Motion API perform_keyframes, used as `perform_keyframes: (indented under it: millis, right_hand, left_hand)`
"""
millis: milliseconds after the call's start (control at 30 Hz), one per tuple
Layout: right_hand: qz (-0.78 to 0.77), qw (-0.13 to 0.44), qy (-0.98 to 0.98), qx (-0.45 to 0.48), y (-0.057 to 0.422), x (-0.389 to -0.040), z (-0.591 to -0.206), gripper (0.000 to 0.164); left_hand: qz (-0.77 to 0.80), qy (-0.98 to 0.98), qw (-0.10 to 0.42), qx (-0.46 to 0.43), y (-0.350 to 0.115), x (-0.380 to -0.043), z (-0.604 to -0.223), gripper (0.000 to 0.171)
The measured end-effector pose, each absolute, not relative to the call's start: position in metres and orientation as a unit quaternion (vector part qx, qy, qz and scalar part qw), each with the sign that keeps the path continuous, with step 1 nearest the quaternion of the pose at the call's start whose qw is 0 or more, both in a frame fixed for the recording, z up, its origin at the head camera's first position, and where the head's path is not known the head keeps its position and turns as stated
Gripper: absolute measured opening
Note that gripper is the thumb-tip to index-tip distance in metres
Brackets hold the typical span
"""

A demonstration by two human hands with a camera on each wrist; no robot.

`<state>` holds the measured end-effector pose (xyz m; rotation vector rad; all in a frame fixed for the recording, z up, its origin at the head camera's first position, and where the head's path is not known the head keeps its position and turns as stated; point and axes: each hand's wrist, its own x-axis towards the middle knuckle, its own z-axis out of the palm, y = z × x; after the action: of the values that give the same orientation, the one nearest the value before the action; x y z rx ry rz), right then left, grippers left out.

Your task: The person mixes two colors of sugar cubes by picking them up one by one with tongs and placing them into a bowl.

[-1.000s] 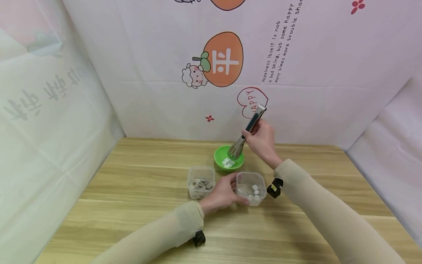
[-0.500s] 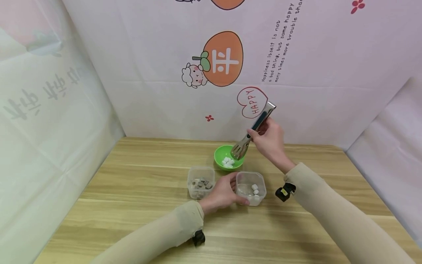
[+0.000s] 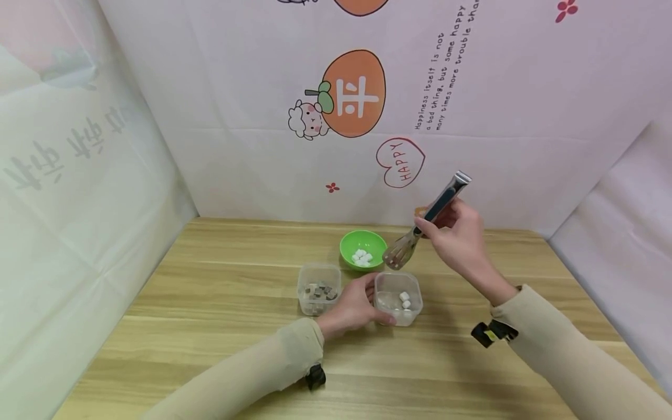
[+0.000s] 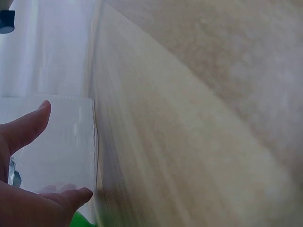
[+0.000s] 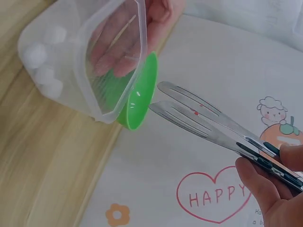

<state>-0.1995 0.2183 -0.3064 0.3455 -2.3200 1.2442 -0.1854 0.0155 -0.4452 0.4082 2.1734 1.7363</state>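
My right hand [image 3: 459, 239] holds metal tongs [image 3: 401, 251] with dark grip strips, their tips pointing down between the green bowl [image 3: 375, 244] and the right clear plastic container [image 3: 399, 318]. In the right wrist view the two arms of the tongs [image 5: 208, 134] stand apart with nothing between them. My left hand [image 3: 350, 310] grips that container by its left side, thumb at the front and fingers at the back. Inside it lie several small white rounded cubes [image 3: 404, 296]. More white cubes [image 3: 362, 256] are heaped in the bowl.
Left of my left hand stands a second clear container [image 3: 320, 273] with several grey-brown cubes [image 3: 321, 290]. The wooden table [image 3: 220, 291] ends at the printed white backdrop [image 3: 252, 175], just behind the bowl.
My right hand has drawn the tongs out of the bowl, to the right and toward me. My left hand stays at the container.
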Motion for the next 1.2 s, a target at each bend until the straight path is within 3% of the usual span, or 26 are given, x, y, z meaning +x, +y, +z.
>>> perform_keyframes:
  millis: [400,1200]
  right_hand:
    - [0.394,0.224,-0.879,0.147,0.227,-0.171,-0.322,0.02]
    - [0.407,0.138,-0.888,0.162,0.219,-0.167,-0.359,0.025]
  left_hand:
    - [0.606,0.766,0.158,0.148,0.015,-0.186,-0.446,0.103]
    - [0.612,0.758,0.161,0.157,0.015,-0.185,-0.447,0.102]
